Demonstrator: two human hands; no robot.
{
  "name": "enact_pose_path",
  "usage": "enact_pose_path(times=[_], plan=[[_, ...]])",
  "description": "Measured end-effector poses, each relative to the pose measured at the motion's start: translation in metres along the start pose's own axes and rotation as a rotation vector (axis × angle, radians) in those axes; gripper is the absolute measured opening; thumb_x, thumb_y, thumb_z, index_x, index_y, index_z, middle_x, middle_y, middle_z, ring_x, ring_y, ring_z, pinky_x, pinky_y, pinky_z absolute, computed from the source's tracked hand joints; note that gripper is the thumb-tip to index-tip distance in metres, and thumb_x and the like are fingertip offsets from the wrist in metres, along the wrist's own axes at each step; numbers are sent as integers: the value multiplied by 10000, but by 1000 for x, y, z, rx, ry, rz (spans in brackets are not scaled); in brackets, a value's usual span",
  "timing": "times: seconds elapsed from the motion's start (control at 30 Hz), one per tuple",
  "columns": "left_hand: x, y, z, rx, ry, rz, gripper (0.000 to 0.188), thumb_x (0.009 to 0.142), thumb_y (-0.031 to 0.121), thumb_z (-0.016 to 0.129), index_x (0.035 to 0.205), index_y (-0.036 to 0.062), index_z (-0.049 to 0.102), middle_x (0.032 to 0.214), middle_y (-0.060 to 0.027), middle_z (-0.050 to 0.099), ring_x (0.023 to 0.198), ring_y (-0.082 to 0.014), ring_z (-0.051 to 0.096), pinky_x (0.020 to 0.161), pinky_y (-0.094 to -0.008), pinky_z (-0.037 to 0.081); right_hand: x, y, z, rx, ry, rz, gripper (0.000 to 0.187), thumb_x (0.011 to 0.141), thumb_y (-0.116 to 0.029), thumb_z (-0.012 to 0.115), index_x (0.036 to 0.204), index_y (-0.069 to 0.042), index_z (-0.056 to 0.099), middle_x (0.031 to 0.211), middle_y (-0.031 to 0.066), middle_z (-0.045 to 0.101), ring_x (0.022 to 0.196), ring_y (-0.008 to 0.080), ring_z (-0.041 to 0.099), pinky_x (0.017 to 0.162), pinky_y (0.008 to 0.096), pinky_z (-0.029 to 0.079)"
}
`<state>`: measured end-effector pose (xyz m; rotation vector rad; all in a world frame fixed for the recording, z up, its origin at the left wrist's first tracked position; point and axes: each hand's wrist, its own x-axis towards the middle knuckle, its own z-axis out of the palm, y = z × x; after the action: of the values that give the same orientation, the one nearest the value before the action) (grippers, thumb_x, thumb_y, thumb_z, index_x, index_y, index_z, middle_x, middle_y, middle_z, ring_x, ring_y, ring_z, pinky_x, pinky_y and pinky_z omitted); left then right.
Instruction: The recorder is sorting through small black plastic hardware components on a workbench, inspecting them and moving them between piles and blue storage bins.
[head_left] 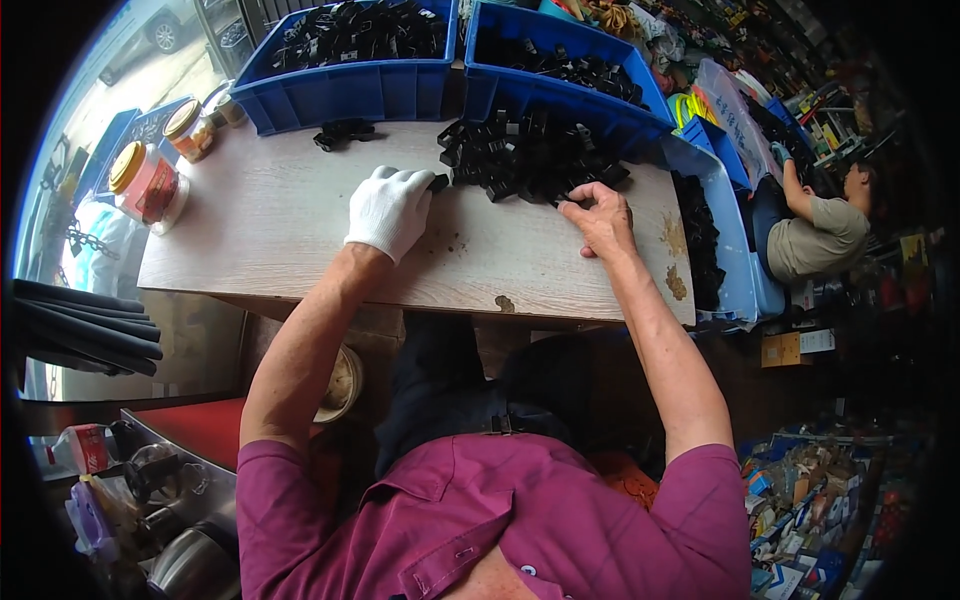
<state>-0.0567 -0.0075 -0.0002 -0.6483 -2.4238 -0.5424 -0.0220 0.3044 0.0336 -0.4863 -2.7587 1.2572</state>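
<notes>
Pinches a small black piece (438, 183) in the gloved left hand (388, 210), toward the desk's (285, 215) far edge; with the right hand (604, 222) touches the black pile (510, 158) along that edge, cannot tell whether gripping one; probably light, stiff, slick; best held by the sides

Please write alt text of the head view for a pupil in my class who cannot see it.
A person's white-gloved left hand holds a small black part at a pale tabletop, while the bare right hand is at the near edge of a pile of black parts. Behind are two blue bins of black parts.
</notes>
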Motion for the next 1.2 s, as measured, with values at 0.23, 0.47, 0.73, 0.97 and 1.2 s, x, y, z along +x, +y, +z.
enact_pose_path(times=[0.23, 0.47, 0.73, 0.97, 1.2], plan=[[2, 13, -5, -36, -44, -15, 234, 895, 154, 687, 1116, 98, 742, 983, -104, 760, 921, -333, 700, 813, -423, 583, -2, 3, -1, 74, 25, 105, 293, 837, -231, 808, 1016, -31, 691, 694, 38, 610, 460, 97, 505, 402, 280, 497], [-3, 79, 10, -751, 28, -368, 229, 896, 162, 694, 1101, 71, 738, 964, -165, 742, 866, -348, 728, 770, -375, 577, -33, -12, 0, 273, -57, 285, 277, 885, -284, 781, 953, -39, 672, 611, -1, 530, 406, 95, 477, 402, 297, 501], [12, 131, 43, -796, 11, -426, 232, 903, 161, 694, 1108, 60, 735, 1001, -177, 750, 938, -345, 734, 814, -379, 576, -53, -24, 9, 173, -141, 279, 305, 970, -329, 692, 975, -25, 697, 626, 3, 509, 440, 116, 483, 393, 311, 485], [11, 113, 40, -799, 40, -386, 225, 892, 170, 702, 1092, 72, 737, 1003, -178, 744, 950, -383, 718, 827, -415, 581, -58, -14, -1, 303, -271, 180, 249, 947, -217, 714, 1081, -10, 674, 636, 20, 564, 437, 107, 511, 396, 295, 496], [9, 117, 33, -553, -5, -173, 255, 892, 118, 687, 1138, 77, 738, 1023, -149, 744, 885, -347, 732, 778, -391, 592, -45, -16, -3, 321, -224, 30, 522, 845, -29, 686, 1359, -82, 609, 594, -21, 522, 442, 74, 498, 365, 269, 461]])
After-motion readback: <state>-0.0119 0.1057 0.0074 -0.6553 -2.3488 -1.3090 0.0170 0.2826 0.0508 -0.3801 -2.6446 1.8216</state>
